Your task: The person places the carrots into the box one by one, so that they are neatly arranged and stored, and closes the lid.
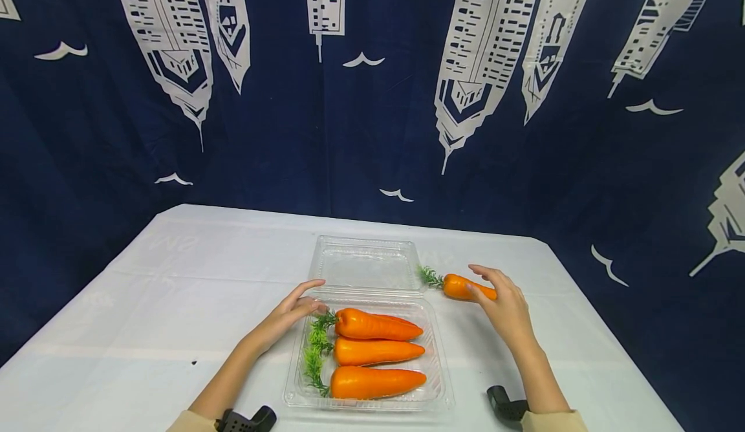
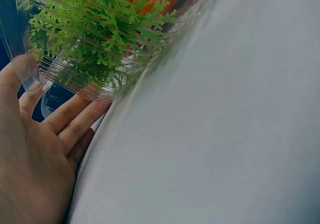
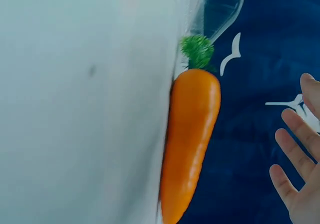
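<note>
A clear plastic clamshell box lies opened on the table, its lid folded back flat behind it. Several orange carrots with green leafy tops lie side by side in it, tips to the right. At the box's far left corner is my left hand, its extended fingers by the plastic wall, as the left wrist view also shows. One more carrot lies on the table right of the lid, leaves toward it. Over that carrot hovers my right hand, fingers spread and apart from it in the right wrist view.
The white-covered table extends on both sides of the box. A dark blue curtain with white building prints hangs behind it. A small dark speck marks the cloth at left. Each wrist wears a black camera.
</note>
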Action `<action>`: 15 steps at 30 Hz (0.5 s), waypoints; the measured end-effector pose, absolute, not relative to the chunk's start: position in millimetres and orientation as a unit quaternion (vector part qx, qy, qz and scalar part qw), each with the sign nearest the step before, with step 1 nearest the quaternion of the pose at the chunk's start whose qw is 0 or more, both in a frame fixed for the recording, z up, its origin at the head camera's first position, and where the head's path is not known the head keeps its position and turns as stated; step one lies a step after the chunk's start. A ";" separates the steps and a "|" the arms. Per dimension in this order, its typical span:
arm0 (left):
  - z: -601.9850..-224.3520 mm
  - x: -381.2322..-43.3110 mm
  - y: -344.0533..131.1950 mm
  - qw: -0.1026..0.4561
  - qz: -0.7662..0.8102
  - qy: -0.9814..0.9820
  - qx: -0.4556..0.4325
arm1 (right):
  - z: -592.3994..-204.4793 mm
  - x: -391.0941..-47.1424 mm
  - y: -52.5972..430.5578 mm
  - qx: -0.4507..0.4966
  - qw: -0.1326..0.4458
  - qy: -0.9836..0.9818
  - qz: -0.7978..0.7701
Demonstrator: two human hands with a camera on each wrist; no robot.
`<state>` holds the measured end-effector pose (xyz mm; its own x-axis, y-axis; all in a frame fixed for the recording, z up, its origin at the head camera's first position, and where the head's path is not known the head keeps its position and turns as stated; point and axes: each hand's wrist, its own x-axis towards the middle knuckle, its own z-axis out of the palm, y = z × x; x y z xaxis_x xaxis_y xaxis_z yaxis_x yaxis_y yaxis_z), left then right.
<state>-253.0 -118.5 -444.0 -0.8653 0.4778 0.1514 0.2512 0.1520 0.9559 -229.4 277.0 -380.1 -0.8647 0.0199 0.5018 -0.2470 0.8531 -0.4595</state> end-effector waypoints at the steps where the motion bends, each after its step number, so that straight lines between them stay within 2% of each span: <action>1: -444.3 -252.8 -118.2 0.092 0.604 0.754 0.242 | -381.3 -229.9 278.3 0.059 0.248 -0.930 0.263; 15: -443.8 -253.7 -118.0 0.101 0.604 0.757 0.228 | -390.6 -236.2 291.2 0.034 0.174 -0.944 0.277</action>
